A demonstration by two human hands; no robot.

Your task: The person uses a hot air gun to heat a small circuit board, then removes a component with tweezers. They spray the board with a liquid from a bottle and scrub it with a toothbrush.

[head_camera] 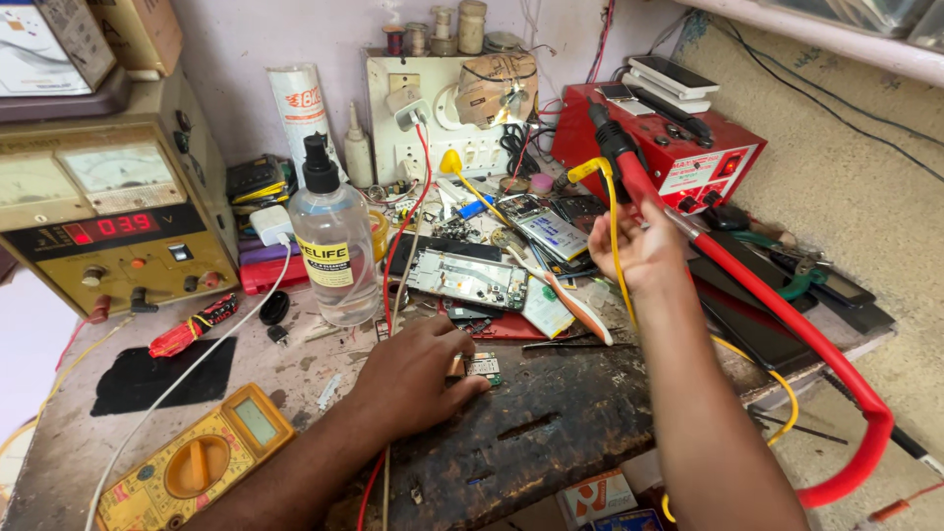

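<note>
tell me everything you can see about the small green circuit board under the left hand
The small green circuit board is a thin, roughly square piece with tiny metallic parts on its face. It lies flat on the dark, scorched patch of the worn wooden workbench, near the front edge. The left hand rests over its left side, fingertips pinning it down, so only its right part shows. The right hand, raised behind it, does not touch it.

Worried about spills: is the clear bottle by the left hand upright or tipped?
Upright: the clear bottle stands on its base, black pump top uppermost, just beyond the left hand.
</note>
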